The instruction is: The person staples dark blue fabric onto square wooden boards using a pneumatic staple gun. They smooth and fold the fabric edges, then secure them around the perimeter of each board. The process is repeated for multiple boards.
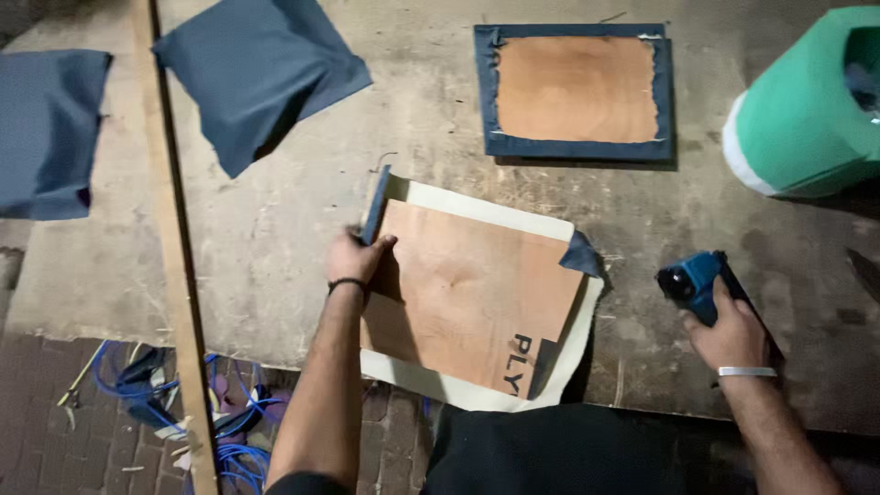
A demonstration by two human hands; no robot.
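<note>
Upholstering step: left hand pinches fabric edge folded over the plywood panel, near centre of worktop. Right hand closed around blue stapler, right. Next calls for fixing that held fold

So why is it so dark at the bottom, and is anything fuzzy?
Head view: light falls on the worktable, while the bottom edge sinks into deep shadow; the left hand casts a shadow on the plywood board; the right hand and blue tool look slightly soft; no strong glare.
</note>
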